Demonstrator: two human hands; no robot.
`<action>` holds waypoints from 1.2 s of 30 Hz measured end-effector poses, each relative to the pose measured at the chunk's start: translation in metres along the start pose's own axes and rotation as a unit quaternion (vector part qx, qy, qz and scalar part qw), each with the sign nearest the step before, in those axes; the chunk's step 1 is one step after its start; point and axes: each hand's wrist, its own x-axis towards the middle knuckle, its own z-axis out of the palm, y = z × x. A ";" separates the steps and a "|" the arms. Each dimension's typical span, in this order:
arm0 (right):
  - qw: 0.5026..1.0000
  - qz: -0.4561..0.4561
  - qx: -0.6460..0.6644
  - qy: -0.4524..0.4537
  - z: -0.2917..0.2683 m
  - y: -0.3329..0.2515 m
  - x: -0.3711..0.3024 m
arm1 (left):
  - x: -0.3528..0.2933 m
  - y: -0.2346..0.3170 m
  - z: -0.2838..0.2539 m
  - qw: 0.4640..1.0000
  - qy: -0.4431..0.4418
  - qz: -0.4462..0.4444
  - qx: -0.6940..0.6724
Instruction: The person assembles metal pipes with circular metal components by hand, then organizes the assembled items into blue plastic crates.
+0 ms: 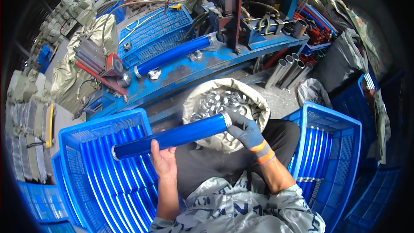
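At the frame's centre, a blue tube point(174, 136) sits in the grip of the bare left hand point(164, 163) and gloved right hand point(246, 131).

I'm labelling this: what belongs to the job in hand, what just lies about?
Likely in the job:
shiny blue cylindrical tube, held by bare left hand and gloved right hand
off-white fabric sack of silvery rings
blue plastic crate of blue tubes

Seemingly lying about:
silvery metal pipes
crumpled grey plastic bag

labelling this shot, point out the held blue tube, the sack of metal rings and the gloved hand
Held blue tube point(185, 132): head view, middle of its side
Sack point(230, 83): head view, rolled rim
Gloved right hand point(246, 132): head view, back of glove
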 end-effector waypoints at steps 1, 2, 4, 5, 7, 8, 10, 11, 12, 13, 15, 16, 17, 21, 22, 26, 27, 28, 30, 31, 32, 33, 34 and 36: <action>0.995 -0.040 -0.086 -0.006 -0.005 0.001 0.007 | 0.004 -0.001 -0.001 1.000 0.001 0.009 0.017; 0.999 -0.016 -0.044 -0.015 -0.004 -0.002 0.011 | 0.008 0.002 0.003 1.000 -0.006 0.014 0.022; 0.999 0.019 0.027 -0.011 -0.002 -0.009 0.022 | 0.017 0.005 0.009 1.000 -0.006 0.018 0.018; 0.993 0.066 0.102 -0.005 0.002 -0.010 0.029 | 0.021 0.008 0.008 1.000 -0.009 0.022 0.009; 0.986 0.046 0.156 -0.044 0.014 -0.018 0.048 | 0.030 0.015 -0.001 1.000 -0.007 0.019 0.006; 0.984 0.081 0.136 -0.084 0.017 -0.022 0.063 | 0.035 0.020 -0.009 1.000 0.011 0.013 -0.026; 0.985 0.025 0.133 -0.104 0.008 -0.018 0.108 | 0.044 0.028 -0.020 0.997 0.041 0.005 -0.072; 0.990 0.008 0.112 -0.090 -0.003 -0.005 0.145 | 0.049 0.031 -0.019 0.995 0.037 -0.009 -0.092; 0.994 -0.037 0.072 -0.070 0.002 -0.009 0.178 | 0.054 0.034 -0.021 0.994 0.045 -0.014 -0.103; 0.995 -0.083 0.034 -0.051 0.013 -0.018 0.214 | 0.058 0.040 -0.022 0.992 0.054 -0.017 -0.115; 0.972 -0.165 -0.169 -0.006 0.045 -0.037 0.276 | 0.059 0.056 -0.030 0.989 0.063 -0.006 -0.130; 0.927 -0.233 -0.293 0.020 0.058 -0.042 0.310 | 0.060 0.061 -0.037 0.990 0.059 0.005 -0.125; 0.861 -0.297 -0.409 0.047 0.073 -0.040 0.339 | 0.060 0.065 -0.042 0.991 0.055 0.015 -0.120; 0.632 -0.296 -0.701 0.147 0.099 0.016 0.426 | 0.054 0.075 -0.060 0.996 0.046 0.018 -0.080; 0.617 -0.289 -0.708 0.186 0.064 0.037 0.444 | 0.063 0.064 -0.053 0.996 0.039 -0.006 -0.080; 0.615 -0.196 -0.753 0.130 0.041 0.017 0.460 | 0.086 0.051 -0.055 0.997 0.039 -0.033 -0.063; 0.643 -0.300 -0.696 0.110 0.079 -0.011 0.446 | 0.080 0.057 -0.067 0.996 0.071 -0.037 -0.041; 0.676 -0.381 -0.625 0.080 0.095 -0.051 0.432 | 0.087 0.056 -0.074 0.997 0.068 -0.039 -0.029; 0.723 -0.484 -0.492 0.042 0.082 -0.138 0.392 | 0.111 0.035 -0.052 0.998 0.039 -0.053 -0.026; 0.752 -0.447 -0.482 0.050 0.070 -0.175 0.364 | 0.128 0.019 -0.039 0.997 0.016 -0.064 -0.029; 0.758 -0.454 -0.461 0.088 0.053 -0.209 0.329 | 0.148 0.002 -0.007 0.997 -0.003 -0.072 -0.024; 0.787 -0.441 -0.412 0.131 0.033 -0.231 0.301 | 0.168 -0.014 0.032 0.996 -0.022 -0.079 -0.019; 0.854 -0.368 -0.332 0.156 0.018 -0.244 0.274 | 0.196 -0.026 0.057 0.996 -0.041 -0.069 -0.030; 0.873 -0.371 -0.225 0.225 -0.014 -0.256 0.225 | 0.264 -0.057 0.108 0.995 -0.052 -0.066 -0.056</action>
